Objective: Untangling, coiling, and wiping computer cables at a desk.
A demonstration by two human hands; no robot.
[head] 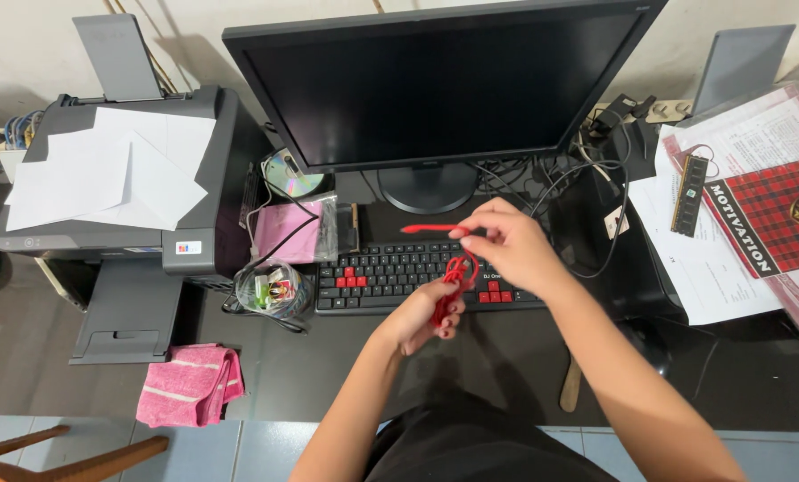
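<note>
My left hand [422, 317] and my right hand [506, 245] are raised over the black keyboard [372, 277] with red keys. Both hold a thin red cable [457, 268]. The left hand pinches its coiled lower part near the palm. The right hand grips its upper part, and one red end [426, 228] sticks out to the left of the fingers. A black monitor [435, 85] stands just behind the hands.
A grey printer [194, 223] with white paper sheets [114, 174] stands at the left. A pink cloth [190, 384] lies at the desk's front left. A disc [288, 174], a pink pouch [288, 232] and a clear bag [270, 290] sit beside the keyboard. Papers [729, 268] and a red plaid booklet [774, 214] lie at the right.
</note>
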